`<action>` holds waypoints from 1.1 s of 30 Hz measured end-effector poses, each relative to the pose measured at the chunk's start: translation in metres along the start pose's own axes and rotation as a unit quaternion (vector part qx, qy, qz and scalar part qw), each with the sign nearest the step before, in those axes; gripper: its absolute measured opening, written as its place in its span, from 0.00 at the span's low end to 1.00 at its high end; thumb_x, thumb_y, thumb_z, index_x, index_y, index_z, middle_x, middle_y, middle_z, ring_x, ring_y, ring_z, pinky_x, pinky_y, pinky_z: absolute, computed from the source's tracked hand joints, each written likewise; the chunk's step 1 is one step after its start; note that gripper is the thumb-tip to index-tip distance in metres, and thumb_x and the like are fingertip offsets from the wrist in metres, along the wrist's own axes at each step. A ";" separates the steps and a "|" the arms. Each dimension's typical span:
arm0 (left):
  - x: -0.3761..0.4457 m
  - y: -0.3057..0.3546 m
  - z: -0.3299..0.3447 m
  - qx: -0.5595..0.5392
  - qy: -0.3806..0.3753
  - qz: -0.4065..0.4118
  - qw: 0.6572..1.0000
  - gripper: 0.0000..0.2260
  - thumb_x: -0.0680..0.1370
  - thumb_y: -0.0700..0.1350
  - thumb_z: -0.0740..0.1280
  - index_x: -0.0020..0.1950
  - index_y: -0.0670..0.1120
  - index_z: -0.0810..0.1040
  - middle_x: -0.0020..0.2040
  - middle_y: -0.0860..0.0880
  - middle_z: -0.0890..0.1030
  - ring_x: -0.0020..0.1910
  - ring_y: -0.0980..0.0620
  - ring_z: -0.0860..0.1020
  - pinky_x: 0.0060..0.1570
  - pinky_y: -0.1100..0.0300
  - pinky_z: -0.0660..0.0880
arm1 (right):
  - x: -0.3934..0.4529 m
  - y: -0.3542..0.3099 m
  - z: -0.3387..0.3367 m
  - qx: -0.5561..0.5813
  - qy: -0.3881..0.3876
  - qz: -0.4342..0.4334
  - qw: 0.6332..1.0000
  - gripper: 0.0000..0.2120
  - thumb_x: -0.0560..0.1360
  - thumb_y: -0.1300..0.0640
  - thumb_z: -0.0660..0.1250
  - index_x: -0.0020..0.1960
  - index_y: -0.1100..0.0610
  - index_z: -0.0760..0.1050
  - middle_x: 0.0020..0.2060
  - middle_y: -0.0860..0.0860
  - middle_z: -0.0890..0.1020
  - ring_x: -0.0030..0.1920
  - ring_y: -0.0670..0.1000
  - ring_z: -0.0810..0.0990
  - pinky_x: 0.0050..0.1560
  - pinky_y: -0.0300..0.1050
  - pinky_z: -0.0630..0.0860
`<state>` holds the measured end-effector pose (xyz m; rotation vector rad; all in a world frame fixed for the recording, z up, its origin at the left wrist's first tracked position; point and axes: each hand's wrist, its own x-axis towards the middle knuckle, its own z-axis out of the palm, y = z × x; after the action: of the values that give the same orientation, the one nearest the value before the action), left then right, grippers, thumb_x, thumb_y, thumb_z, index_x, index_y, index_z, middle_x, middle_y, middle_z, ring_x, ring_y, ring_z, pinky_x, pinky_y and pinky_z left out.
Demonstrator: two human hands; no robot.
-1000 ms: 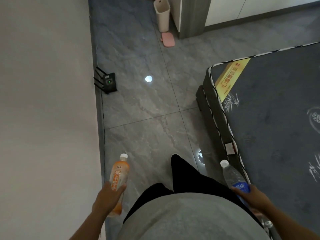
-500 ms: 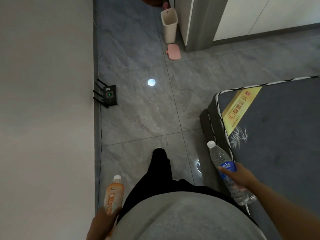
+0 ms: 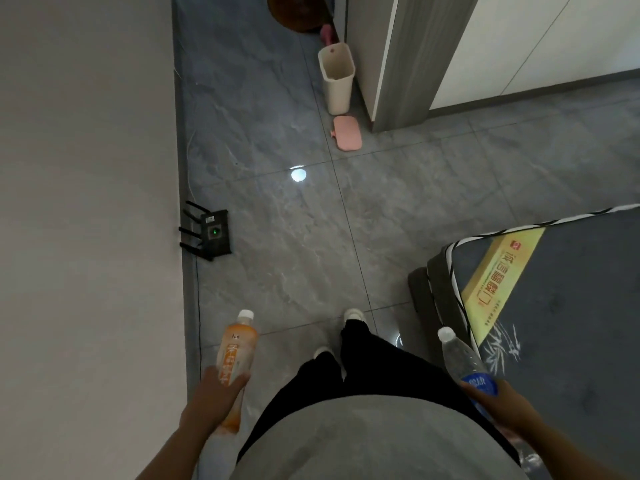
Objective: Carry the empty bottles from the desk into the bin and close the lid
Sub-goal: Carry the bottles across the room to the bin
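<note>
Gripping an orange-label bottle point(image 3: 236, 355), the left hand point(image 3: 211, 398) has its fingers curled round the lower body; the right hand point(image 3: 502, 405) wraps a clear bottle point(image 3: 462, 362) likewise. Ahead on the floor, the open bin point(image 3: 337, 81) stands beside its pink lid point(image 3: 347, 133).

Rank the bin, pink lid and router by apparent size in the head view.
1. Bin
2. Router and pink lid: look alike, so no ranking.
Differing distance from the camera leaves true sizes unsure.

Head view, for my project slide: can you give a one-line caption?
Left hand holds an orange-labelled bottle, right hand a clear bottle, facing the open bin.
</note>
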<state>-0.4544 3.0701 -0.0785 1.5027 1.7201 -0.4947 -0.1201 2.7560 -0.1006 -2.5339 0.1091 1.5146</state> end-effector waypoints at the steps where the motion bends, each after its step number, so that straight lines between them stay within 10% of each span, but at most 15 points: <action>1: 0.009 0.014 -0.005 0.004 0.001 0.004 1.000 0.28 0.72 0.58 0.67 0.62 0.41 0.67 0.52 0.42 0.75 0.45 0.46 0.73 0.46 0.56 0.69 | 0.005 -0.012 -0.007 -0.001 -0.001 0.007 1.000 0.32 0.72 0.44 0.68 0.65 0.66 0.68 0.57 0.64 0.77 0.56 0.62 0.78 0.54 0.50 0.72; 19: 0.098 0.123 -0.058 -0.085 -0.009 -0.145 0.986 0.27 0.69 0.51 0.74 0.61 0.36 0.73 0.52 0.37 0.79 0.50 0.40 0.78 0.49 0.56 0.71 | 0.089 -0.300 -0.110 -0.061 0.033 -0.139 0.988 0.32 0.71 0.43 0.69 0.64 0.65 0.70 0.59 0.63 0.78 0.59 0.62 0.77 0.59 0.52 0.72; 33: 0.241 0.268 -0.194 -0.029 0.013 -0.036 0.999 0.28 0.72 0.58 0.67 0.63 0.40 0.67 0.53 0.40 0.76 0.50 0.41 0.76 0.46 0.55 0.70 | 0.114 -0.401 -0.105 -0.026 0.013 -0.017 0.999 0.27 0.72 0.47 0.69 0.58 0.70 0.74 0.53 0.66 0.81 0.55 0.62 0.80 0.54 0.50 0.73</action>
<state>-0.2555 3.4275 -0.0886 1.4174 1.7979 -0.4606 0.0884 3.1317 -0.1036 -2.5820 0.0310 1.4912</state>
